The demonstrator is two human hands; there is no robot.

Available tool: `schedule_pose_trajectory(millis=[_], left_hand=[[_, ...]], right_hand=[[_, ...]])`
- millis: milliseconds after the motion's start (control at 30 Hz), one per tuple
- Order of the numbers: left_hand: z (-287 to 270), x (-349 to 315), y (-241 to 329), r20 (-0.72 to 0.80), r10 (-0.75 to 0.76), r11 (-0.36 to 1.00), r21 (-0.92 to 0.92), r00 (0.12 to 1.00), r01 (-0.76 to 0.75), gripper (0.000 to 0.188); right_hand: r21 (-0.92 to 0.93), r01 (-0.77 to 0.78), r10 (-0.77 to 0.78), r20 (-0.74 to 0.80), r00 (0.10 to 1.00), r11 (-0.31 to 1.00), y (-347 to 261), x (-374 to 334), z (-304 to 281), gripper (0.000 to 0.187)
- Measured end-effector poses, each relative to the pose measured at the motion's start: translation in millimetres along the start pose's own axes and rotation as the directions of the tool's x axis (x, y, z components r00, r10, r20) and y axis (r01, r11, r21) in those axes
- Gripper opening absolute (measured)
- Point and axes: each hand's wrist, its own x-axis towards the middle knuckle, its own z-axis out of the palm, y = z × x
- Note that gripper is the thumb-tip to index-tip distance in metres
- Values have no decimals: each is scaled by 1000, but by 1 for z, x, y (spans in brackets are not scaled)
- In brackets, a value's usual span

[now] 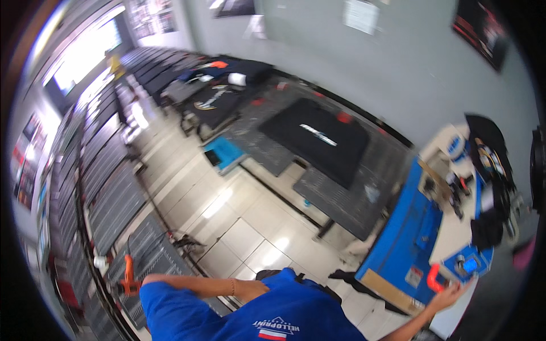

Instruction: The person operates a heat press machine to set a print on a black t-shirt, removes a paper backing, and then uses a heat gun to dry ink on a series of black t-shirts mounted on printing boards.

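Note:
My right hand is at the lower end of a curved red handle on the front of a blue and cream press machine. Its fingers look closed around that end, though they are small and blurred here. Just beyond the handle is a blue control panel with a lit display. My left arm, with a bracelet at the wrist, bends across my blue shirt. The left hand rests against the shirt at my waist, its fingers hidden.
A black shirt with a white print lies flat on a dark grey table. Beyond it are more dark garments. Long rows of grey boards run along the left, with an orange tool near me. A blue tray juts over the tiled floor.

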Motion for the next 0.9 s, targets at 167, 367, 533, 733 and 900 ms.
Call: schedule_pose_trajectory(millis=[167,367,533,733,900], left_hand=[[-26,-49,-10,-61,-49,989,-139,997,41,33],[-12,-4,-33,207,-191,947,-217,959,236,37],[-46,69,-34,227,-243,929,-227,943,293,37],[-70,125,-33,266,-208,939,-214,941,268,37],[-80,139,-36,301,-201,943,-199,932,268,37]], right_hand=[[-424,-73,3,-163,987,903,2,-60,-11,61],[-544,68,-146,-101,984,837,-29,-24,-27,64],[-629,130,-218,-64,974,767,-46,-20,-29,63],[-636,161,-251,-52,967,755,-44,-20,-29,65],[-658,200,-311,-55,949,726,-49,-19,-27,63]])
